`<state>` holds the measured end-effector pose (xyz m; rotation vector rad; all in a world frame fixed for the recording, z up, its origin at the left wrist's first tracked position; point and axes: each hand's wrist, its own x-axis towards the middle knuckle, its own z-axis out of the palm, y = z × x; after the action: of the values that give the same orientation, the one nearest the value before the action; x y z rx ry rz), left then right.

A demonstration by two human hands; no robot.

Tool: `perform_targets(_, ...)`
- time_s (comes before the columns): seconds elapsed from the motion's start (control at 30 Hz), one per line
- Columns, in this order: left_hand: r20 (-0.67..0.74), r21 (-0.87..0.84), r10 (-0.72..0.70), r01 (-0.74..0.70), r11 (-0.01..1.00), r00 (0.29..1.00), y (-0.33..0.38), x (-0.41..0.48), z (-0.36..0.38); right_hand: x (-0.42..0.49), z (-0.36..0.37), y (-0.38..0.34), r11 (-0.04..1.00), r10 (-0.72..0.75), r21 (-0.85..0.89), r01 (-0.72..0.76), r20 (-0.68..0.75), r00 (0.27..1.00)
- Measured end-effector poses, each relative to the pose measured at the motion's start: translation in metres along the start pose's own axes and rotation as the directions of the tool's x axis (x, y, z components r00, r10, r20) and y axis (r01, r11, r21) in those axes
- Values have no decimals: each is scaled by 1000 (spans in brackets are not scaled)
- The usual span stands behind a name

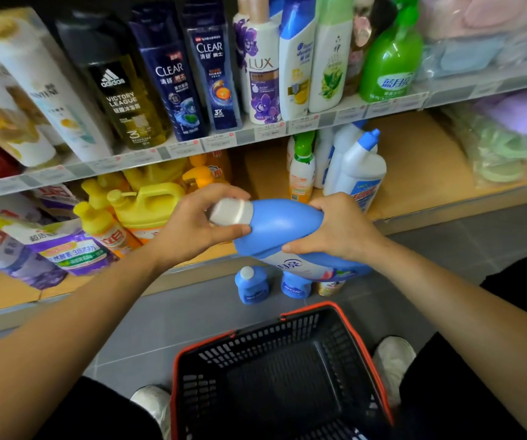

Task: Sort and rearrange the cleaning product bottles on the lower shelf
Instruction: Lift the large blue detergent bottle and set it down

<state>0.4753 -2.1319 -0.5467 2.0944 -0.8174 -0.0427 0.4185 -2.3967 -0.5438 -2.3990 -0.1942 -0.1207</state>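
Risk assessment: the large blue plastic detergent bottle (281, 227) was held lying roughly level in the air, over the front edge of the lower shelf (414, 173) and above the floor. Three small bottles, among them a small blue bottle with a white cap (251, 285), stood on the floor directly beneath it. Should either hold slip on the smooth plastic, the bottle would likely fall onto them or onto the rim of the black plastic shopping basket with red trim (366, 360). The left hand (192, 227) was curled round the bottle's white screw cap (232, 211). Any twist there could loosen the cap, and with the bottle on its side the contents could leak. Whether the cap was tight could not be determined. Setting the bottle down carelessly could also topple the white angled-neck cleaner bottles with blue caps (360, 173) at the back of the shelf, or crowd the yellow handled jugs (151, 201) to the left.

Grip: both hands grasped the bottle. The left hand's fingers wrapped the cap, with the thumb pressed on the blue shoulder just below it. The right hand (335, 230) clasped the upper body from above, its thumb on the near side. The bottle's base and label extended beyond the right hand, unsupported, towards the person's right.
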Motion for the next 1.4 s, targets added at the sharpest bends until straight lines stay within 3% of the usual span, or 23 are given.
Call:
perform_targets(0.13,-146,-270,-158,114,956,977,0,3,9,-7,9,-4,998,27,59,-19,-137,990)
perform_targets(0.23,-209,-495,-285,149,856,935,11,8,17,-6,8,-4,986,74,157,-50,-147,986)
perform_targets(0.33,-172,-604,-293,135,786,941,19,14,15,-4,4,-4,939,125,326,-107,-35,992)
perform_targets(0.47,56,-717,-172,159,679,984,25,20,-4,-6,8,-6,700,131,660,-273,257,957)
perform_targets(0.53,137,-722,-106,173,669,985,29,20,-11,-7,12,-8,602,113,716,-353,362,925)
perform_targets(0.63,44,-698,-128,123,706,991,34,16,-11,-9,17,-17,559,141,730,-393,383,913)
perform_targets(0.73,-211,-622,-228,49,781,951,40,10,-1,-16,22,-31,664,205,683,-305,226,952)
perform_targets(0.87,-473,-542,-295,-10,840,830,45,5,17,-31,36,-48,882,242,432,-186,-77,967)
perform_targets(0.93,-555,-500,-301,-21,866,776,47,4,22,-34,42,-53,901,236,403,-159,-150,960)
perform_targets(1.0,-576,-466,-283,-24,884,767,48,5,22,-35,43,-53,898,233,413,-151,-155,960)
perform_targets(1.2,-442,-452,-204,-21,892,874,50,9,7,-24,26,-43,791,222,568,-228,81,972)
perform_targets(1.4,-255,-551,-206,33,834,945,58,13,-7,-6,3,-26,650,146,648,-396,405,903)
